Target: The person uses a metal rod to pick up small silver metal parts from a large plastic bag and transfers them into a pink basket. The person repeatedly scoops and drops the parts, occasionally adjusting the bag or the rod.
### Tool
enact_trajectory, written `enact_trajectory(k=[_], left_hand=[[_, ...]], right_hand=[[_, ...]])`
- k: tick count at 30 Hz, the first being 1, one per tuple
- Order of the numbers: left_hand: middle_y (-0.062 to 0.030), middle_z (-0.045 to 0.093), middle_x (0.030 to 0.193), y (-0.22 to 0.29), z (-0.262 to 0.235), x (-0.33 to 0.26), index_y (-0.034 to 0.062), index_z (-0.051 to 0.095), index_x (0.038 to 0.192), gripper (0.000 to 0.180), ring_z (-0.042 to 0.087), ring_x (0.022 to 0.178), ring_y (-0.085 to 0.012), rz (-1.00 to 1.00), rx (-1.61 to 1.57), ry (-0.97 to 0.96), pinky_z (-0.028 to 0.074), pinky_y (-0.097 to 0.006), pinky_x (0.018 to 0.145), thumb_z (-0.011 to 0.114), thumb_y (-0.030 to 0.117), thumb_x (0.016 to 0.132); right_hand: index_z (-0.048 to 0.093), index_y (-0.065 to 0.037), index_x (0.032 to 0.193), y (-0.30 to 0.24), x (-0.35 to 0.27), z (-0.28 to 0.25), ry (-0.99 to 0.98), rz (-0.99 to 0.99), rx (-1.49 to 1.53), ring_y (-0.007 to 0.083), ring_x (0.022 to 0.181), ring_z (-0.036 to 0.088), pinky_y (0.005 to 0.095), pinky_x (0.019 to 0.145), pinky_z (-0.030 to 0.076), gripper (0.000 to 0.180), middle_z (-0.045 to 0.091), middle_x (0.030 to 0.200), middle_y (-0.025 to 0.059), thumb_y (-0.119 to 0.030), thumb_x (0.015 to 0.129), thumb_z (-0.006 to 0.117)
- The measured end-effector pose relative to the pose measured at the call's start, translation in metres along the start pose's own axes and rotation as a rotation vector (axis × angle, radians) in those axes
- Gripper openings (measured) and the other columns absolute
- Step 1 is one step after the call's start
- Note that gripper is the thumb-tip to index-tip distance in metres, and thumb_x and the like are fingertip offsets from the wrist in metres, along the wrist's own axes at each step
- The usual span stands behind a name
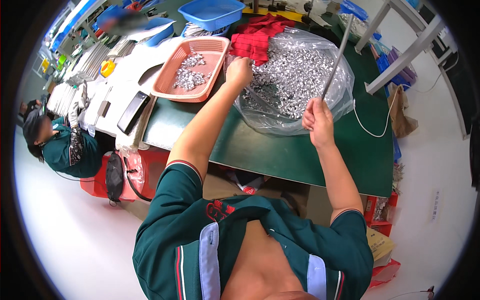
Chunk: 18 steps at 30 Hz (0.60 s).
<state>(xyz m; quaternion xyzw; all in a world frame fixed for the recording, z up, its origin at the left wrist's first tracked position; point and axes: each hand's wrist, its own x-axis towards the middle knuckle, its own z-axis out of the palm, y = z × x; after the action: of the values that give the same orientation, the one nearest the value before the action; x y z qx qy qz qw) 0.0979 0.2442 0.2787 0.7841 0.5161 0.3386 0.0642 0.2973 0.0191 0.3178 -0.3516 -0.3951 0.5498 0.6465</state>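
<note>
My right hand point(318, 121) is closed round the lower end of a long thin grey rod point(337, 61), which slants up and away to the right. Behind it lies a clear plastic bag point(272, 123), spread wide and full of small shiny metal parts point(296, 75). At the bag's left edge my left hand point(239, 73) is held with curled fingers, and whatever they grip is hidden. Just left of that hand stands a pink plastic basket point(214, 50) with a smaller heap of the metal parts point(190, 79) in it. A red checked cloth point(252, 46) lies at the bag's far left.
The green table point(270, 155) ends close to my body. Blue baskets point(212, 14) stand at the back. A black phone point(133, 113) lies left of the pink basket. Grey metal legs point(403, 55) rise on the right. A co-worker point(66, 145) sits at far left.
</note>
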Motion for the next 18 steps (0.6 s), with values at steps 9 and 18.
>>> enact_trajectory(k=[9, 18], left_hand=[[-0.0191, 0.067, 0.097, 0.004, 0.008, 0.013, 0.006, 0.066, 0.096, 0.025, 0.064, 0.09, -0.0369, -0.064, 0.205, -0.255, 0.05, -0.046, 0.08, 0.066, 0.022, 0.076], [-0.0059, 0.064, 0.083, -0.018, -0.014, -0.026, 0.0035, 0.061, 0.106, 0.02, 0.057, 0.067, -0.0134, -0.447, -1.579, -0.19, 0.046, -0.025, 0.059, 0.061, 0.012, 0.088]], right_hand=[[0.047, -0.012, 0.078, 0.036, -0.002, -0.025, 0.06, 0.195, -0.234, 0.0012, 0.049, 0.03, 0.0192, 0.042, 0.024, 0.034, 0.036, 0.061, -0.0075, -0.04, 0.096, 0.055], [0.061, -0.002, 0.082, 0.02, -0.005, -0.025, 0.027, 0.099, -0.701, 0.0057, 0.061, 0.044, 0.0239, 0.057, 0.037, 0.027, 0.052, 0.065, -0.0029, -0.026, 0.095, 0.056]])
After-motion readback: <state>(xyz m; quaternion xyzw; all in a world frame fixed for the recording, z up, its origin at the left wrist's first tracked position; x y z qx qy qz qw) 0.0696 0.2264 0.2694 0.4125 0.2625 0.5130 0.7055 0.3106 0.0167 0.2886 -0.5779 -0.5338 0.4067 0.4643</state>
